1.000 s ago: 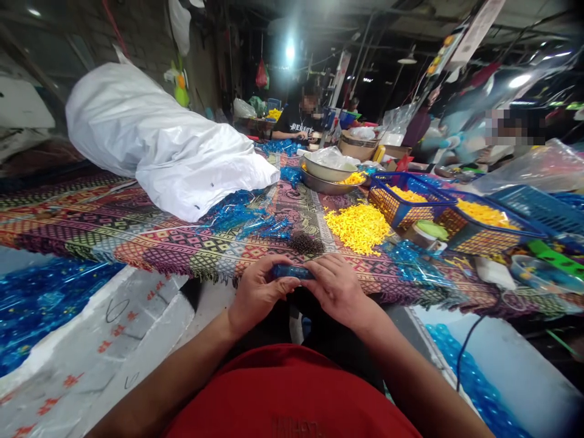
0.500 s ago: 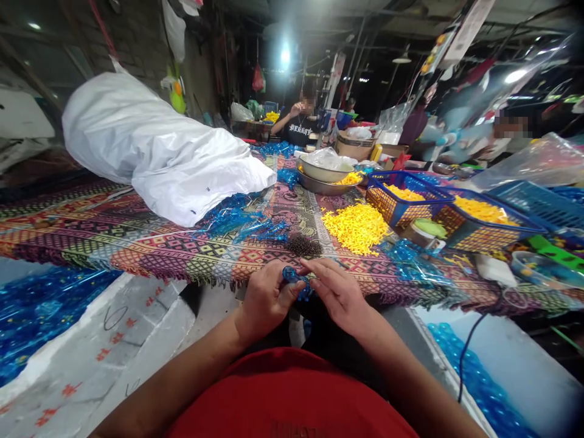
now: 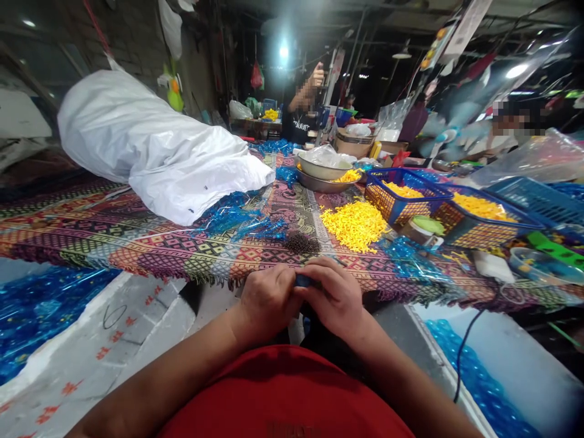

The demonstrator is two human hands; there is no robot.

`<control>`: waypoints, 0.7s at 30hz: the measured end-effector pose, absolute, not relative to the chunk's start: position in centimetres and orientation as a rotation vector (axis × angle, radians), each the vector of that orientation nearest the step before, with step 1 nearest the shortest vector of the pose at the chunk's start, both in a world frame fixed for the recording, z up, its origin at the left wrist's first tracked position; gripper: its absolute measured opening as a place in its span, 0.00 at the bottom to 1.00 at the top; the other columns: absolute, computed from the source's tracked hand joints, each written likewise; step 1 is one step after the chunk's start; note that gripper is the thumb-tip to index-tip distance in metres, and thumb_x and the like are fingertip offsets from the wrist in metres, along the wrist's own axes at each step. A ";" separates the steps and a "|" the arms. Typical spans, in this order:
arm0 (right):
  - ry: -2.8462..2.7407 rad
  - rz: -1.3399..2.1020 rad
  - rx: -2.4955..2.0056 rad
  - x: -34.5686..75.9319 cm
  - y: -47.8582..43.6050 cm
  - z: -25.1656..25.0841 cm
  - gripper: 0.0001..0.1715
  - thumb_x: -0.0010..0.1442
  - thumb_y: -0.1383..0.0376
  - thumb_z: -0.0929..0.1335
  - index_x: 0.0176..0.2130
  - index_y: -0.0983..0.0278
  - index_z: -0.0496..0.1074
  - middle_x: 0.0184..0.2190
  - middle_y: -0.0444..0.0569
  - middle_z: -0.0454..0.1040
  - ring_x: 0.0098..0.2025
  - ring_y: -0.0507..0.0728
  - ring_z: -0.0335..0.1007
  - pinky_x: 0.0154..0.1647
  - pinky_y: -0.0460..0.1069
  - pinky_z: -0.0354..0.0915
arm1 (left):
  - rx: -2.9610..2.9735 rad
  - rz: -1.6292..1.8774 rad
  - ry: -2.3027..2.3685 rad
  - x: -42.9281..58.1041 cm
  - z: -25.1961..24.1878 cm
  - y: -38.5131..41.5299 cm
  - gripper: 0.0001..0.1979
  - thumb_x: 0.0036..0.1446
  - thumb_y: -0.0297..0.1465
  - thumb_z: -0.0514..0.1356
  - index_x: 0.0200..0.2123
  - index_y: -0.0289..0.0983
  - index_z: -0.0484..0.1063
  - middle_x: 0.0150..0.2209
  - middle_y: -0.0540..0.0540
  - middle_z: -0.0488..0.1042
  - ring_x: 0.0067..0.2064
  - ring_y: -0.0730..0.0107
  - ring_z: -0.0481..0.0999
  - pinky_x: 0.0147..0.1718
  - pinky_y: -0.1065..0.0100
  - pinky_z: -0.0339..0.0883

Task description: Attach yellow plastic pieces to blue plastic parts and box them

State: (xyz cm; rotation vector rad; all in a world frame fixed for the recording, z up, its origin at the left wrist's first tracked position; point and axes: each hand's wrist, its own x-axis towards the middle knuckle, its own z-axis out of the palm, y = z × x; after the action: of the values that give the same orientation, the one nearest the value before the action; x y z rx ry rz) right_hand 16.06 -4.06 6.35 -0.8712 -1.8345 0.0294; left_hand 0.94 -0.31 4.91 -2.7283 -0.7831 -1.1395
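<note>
At the near edge of the table, my left hand (image 3: 270, 298) and my right hand (image 3: 332, 295) are closed together around a small blue plastic piece (image 3: 303, 280). Only a bit of it shows between the fingers; its shape is mostly covered. Just beyond lies a small heap of tiny dark beads (image 3: 303, 243). Right of that is a pile of small yellow plastic pieces (image 3: 354, 226). Clear blue plastic pieces (image 3: 262, 226) lie to the left of the beads, and more blue plastic pieces (image 3: 413, 258) to the right of the yellow pile.
A large white sack (image 3: 159, 143) lies on the patterned cloth (image 3: 219, 252). Stacked bowls (image 3: 326, 182) and blue baskets (image 3: 396, 210) stand farther back. Foam boxes (image 3: 137, 340) with blue pieces flank my legs. A cable (image 3: 462, 359) hangs at right. Co-workers (image 3: 298, 121) sit across.
My hands have drawn together over the blue piece, and the right fingers have curled in onto it, covering more of it. A co-worker across the table has raised a hand.
</note>
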 end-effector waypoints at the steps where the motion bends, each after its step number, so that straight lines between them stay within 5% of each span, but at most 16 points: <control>1: -1.805 0.080 -0.883 16.1 -3.9 6.2 0.09 0.55 0.69 0.68 0.39 0.62 0.70 0.32 0.49 0.72 0.35 0.54 0.68 0.35 0.49 0.67 | -2.743 -1.132 -0.788 0.8 5.0 -0.2 0.08 0.59 0.32 0.49 0.33 0.34 0.65 0.27 0.44 0.71 0.29 0.66 0.72 0.26 0.67 0.65; 6: -1.541 0.461 -0.940 17.0 -3.6 5.5 0.10 0.57 0.66 0.66 0.42 0.59 0.70 0.36 0.48 0.73 0.38 0.54 0.70 0.37 0.49 0.67 | -3.001 -1.096 -0.914 -0.5 4.4 0.0 0.11 0.58 0.33 0.52 0.43 0.35 0.65 0.37 0.42 0.73 0.40 0.64 0.73 0.38 0.65 0.67; 12: -1.429 0.753 -0.961 16.8 -2.7 3.7 0.05 0.55 0.64 0.67 0.35 0.61 0.72 0.28 0.43 0.71 0.28 0.50 0.69 0.29 0.45 0.66 | -3.226 -1.070 -1.202 -0.2 2.7 -0.8 0.11 0.58 0.32 0.50 0.37 0.35 0.70 0.35 0.43 0.74 0.37 0.65 0.73 0.37 0.65 0.66; 17: -1.285 1.076 -0.944 15.5 -0.6 1.8 0.19 0.52 0.61 0.69 0.45 0.62 0.68 0.37 0.49 0.73 0.36 0.54 0.71 0.33 0.50 0.70 | -3.129 -1.403 -1.820 -3.9 1.4 1.2 0.09 0.53 0.35 0.55 0.34 0.37 0.72 0.29 0.48 0.74 0.31 0.67 0.73 0.30 0.67 0.66; 21: -1.104 1.034 -0.998 17.3 1.0 0.5 0.19 0.52 0.60 0.69 0.44 0.63 0.69 0.39 0.51 0.73 0.37 0.56 0.72 0.29 0.49 0.70 | -2.170 -2.025 -2.432 -14.9 1.7 4.0 0.17 0.54 0.46 0.53 0.26 0.37 0.66 0.20 0.51 0.71 0.24 0.68 0.73 0.26 0.66 0.67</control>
State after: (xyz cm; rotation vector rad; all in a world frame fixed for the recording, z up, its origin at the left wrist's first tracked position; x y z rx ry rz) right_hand 17.34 0.97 0.52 -0.9978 -1.1041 1.0340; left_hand -14.91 4.01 1.72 -2.1704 -2.4317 -2.0246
